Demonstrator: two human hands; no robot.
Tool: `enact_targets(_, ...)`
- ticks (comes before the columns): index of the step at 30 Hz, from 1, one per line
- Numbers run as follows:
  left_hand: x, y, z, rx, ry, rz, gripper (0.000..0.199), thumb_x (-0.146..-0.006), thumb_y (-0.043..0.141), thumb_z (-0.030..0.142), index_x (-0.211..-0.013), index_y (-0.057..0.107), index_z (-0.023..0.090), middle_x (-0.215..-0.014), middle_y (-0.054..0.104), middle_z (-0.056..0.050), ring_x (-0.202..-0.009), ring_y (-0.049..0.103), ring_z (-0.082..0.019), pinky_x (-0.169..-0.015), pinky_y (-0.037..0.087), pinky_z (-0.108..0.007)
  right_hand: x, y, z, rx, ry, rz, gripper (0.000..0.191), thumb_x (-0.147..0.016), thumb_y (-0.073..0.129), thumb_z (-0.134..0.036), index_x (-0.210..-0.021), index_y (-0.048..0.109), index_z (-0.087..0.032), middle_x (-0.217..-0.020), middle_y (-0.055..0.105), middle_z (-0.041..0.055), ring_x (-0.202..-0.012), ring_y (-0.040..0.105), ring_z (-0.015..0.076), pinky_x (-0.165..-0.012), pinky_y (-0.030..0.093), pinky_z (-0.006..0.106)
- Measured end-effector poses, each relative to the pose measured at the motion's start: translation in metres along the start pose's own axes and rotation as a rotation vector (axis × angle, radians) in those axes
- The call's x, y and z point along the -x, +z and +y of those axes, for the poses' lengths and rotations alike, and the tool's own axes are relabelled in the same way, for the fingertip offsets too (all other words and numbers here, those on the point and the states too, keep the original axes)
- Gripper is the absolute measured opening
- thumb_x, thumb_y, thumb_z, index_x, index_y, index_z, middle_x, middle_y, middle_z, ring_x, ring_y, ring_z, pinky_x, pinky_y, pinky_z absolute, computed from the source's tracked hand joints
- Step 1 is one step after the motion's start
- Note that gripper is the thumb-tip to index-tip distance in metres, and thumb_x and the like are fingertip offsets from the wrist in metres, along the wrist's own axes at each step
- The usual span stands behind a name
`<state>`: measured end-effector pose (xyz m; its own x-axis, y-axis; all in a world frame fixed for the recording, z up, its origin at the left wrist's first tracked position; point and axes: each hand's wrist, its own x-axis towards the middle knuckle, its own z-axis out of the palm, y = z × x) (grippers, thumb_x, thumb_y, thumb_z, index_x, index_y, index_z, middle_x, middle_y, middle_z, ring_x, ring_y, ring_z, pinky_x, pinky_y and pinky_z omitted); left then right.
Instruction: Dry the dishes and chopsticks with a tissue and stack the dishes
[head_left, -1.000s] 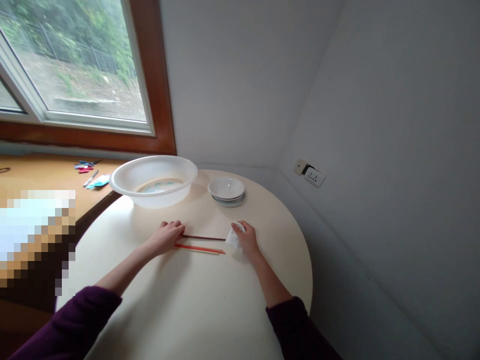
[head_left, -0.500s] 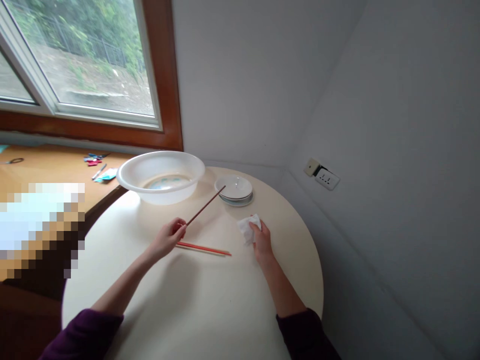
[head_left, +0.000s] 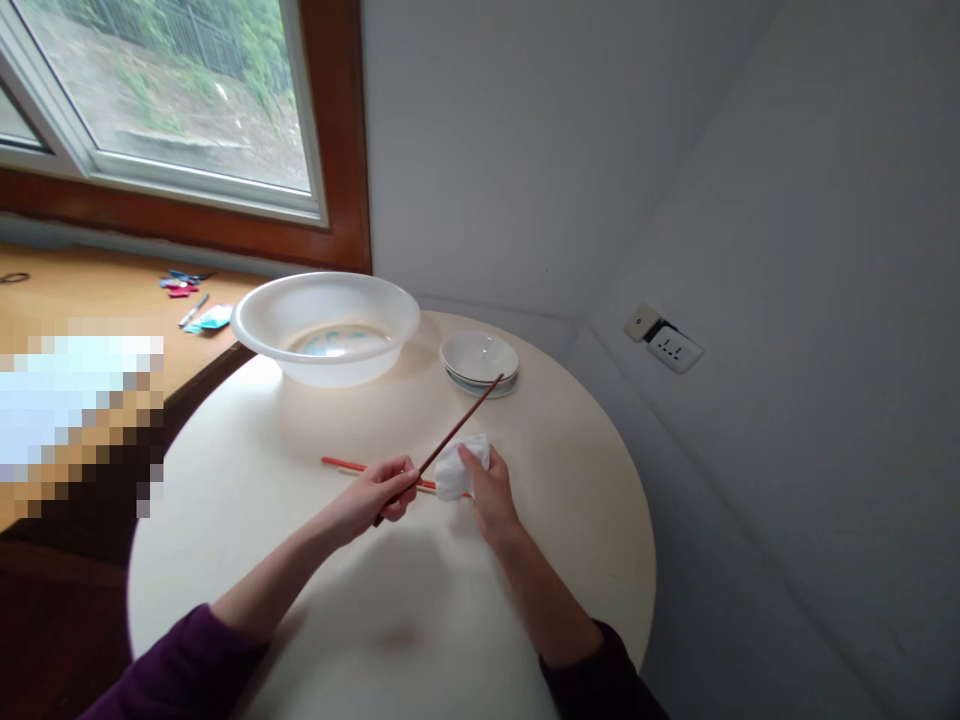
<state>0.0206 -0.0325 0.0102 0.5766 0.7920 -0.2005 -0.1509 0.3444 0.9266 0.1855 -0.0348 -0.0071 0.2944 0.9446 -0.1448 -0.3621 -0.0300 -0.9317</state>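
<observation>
My left hand [head_left: 391, 490] is closed round the lower part of a dark brown chopstick [head_left: 461, 425], which slants up and to the right. In my right hand [head_left: 491, 492] is a crumpled white tissue [head_left: 459, 468], pinched under the thumb just right of the chopstick. Whether tissue and chopstick touch is unclear. Beneath both hands, orange-red chopsticks [head_left: 341, 463] and a pale one lie on the round table, partly covered by the left hand and the tissue.
A translucent white basin [head_left: 259, 335] stands at the back left of the round cream table [head_left: 247, 480]. Stacked white bowls or dishes [head_left: 478, 355] sit at the back. A wooden desk [head_left: 90, 290] with small items adjoins on the left. Wall sockets [head_left: 675, 346] are at right.
My left hand has moved right with the brown chopstick, whose lower end now shows below the fist. My right hand has brought the tissue left, close to the chopstick. The view has shifted slightly.
</observation>
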Motion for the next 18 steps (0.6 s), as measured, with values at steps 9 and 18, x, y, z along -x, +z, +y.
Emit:
enact_targets(9,0.0,0.001,-0.002,-0.043,-0.039,0.036,0.04,-0.071,0.06,0.052,-0.065,0.039,0.019,-0.046,0.034,0.01,-0.037,0.027,-0.003,-0.037,0.01,-0.018,0.023,0.013,-0.012,-0.347,0.326,-0.398,0.047,-0.073,0.056,-0.059,-0.091,0.064,-0.016,-0.091,0.068,0.0073,-0.085,0.061,0.0216,-0.077,0.048,0.033)
enact_targets(18,-0.001,-0.001,-0.001,-0.174,0.061,0.149,0.015,-0.063,0.055,0.022,-0.062,0.041,0.019,-0.044,0.036,0.01,-0.039,0.028,-0.004,-0.039,0.018,-0.017,0.022,0.008,-0.005,-0.274,0.198,-0.555,0.033,-0.063,0.075,-0.022,-0.094,0.064,-0.02,-0.089,0.067,0.0017,-0.084,0.06,0.0167,-0.081,0.048,0.031)
